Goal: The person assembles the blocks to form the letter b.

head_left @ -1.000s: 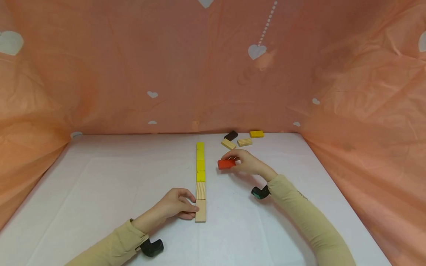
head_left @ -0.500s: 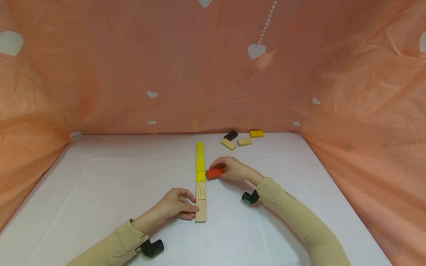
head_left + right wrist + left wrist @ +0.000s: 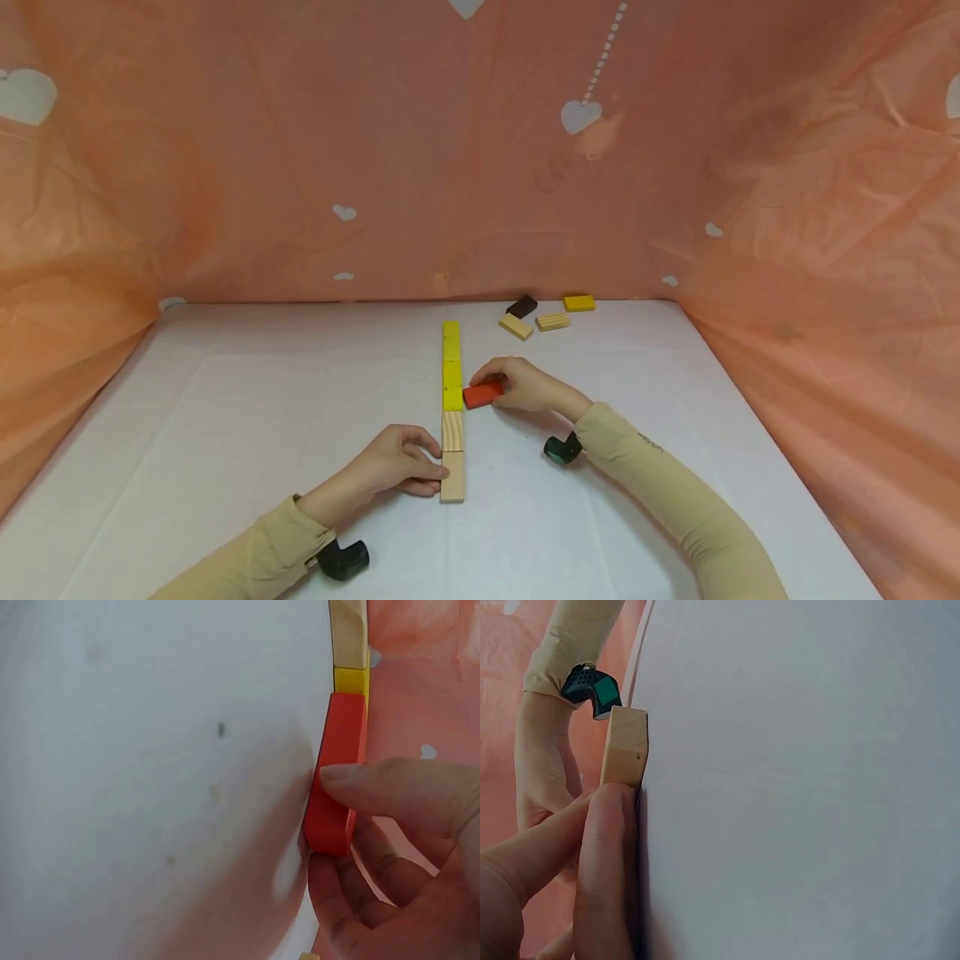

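Note:
A single line of wooden blocks runs away from me in the head view, with two yellow blocks (image 3: pixel 452 367) at the far end and two plain blocks (image 3: pixel 453 475) nearer. My left hand (image 3: pixel 397 461) rests at the left side of the nearest plain block, its thumb tip touching that block's edge. The left wrist view shows fingertips right against the plain wood (image 3: pixel 626 742). From the right side, my right hand (image 3: pixel 528 385) pinches a red block (image 3: pixel 482 394) between thumb and fingers. The red block's left end is right at the side of the nearer yellow block, lying crosswise to the line.
Farther back on the white table (image 3: pixel 225 400) lie a black block (image 3: pixel 522 307), a yellow block (image 3: pixel 579 303) and two plain blocks (image 3: pixel 516 327). A peach cloth (image 3: pixel 405 167) hangs behind and along both sides. Black wrist cameras (image 3: pixel 343 560) stick out below both sleeves.
My right hand has carried the red block left and toward me, up to the side of the line, and has nearly stopped there. The left hand and the line have stayed put.

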The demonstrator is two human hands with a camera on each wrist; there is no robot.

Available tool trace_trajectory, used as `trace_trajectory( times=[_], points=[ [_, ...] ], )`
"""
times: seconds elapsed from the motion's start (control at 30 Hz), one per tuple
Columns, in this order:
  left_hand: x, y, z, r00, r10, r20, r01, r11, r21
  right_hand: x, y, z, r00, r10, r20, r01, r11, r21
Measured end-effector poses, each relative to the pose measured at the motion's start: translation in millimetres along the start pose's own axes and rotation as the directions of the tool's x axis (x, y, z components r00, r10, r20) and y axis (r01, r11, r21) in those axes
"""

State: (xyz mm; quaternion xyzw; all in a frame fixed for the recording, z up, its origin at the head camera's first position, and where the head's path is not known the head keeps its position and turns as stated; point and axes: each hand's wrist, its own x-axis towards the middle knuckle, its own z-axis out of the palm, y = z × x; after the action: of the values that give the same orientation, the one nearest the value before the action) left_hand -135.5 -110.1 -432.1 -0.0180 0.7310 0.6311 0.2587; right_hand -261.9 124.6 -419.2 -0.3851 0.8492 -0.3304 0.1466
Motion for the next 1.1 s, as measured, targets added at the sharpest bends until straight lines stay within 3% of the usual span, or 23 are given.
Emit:
trace_trajectory(
  times=[0.47, 0.6, 0.8, 1.1],
  points=[
    [-0.2, 1.5, 0.4, 1.000, -0.008, -0.004, 0.008, 1.000, 0.006, 0.4, 0, -5, 0.998, 0.055, 0.029, -0.055, 0.998, 0.005],
    [0.1, 1.8, 0.8, 1.000, -0.020, -0.009, 0.020, 1.000, 0.009, -0.8, 0, -14, 0.999, 0.022, 0.031, -0.023, 1.000, 0.021],
    [0.7, 1.5, 1.8, 1.000, -0.016, -0.011, 0.017, 1.000, 0.012, -5.3, 3, -37, 0.999, -0.027, -0.039, 0.030, 0.997, 0.073],
    [1.3, 0.7, 1.9, 1.000, -0.021, -0.014, 0.021, 1.000, 0.019, -10.2, 25, -62, 0.983, 0.016, -0.183, -0.007, 0.998, 0.054]
  ],
)
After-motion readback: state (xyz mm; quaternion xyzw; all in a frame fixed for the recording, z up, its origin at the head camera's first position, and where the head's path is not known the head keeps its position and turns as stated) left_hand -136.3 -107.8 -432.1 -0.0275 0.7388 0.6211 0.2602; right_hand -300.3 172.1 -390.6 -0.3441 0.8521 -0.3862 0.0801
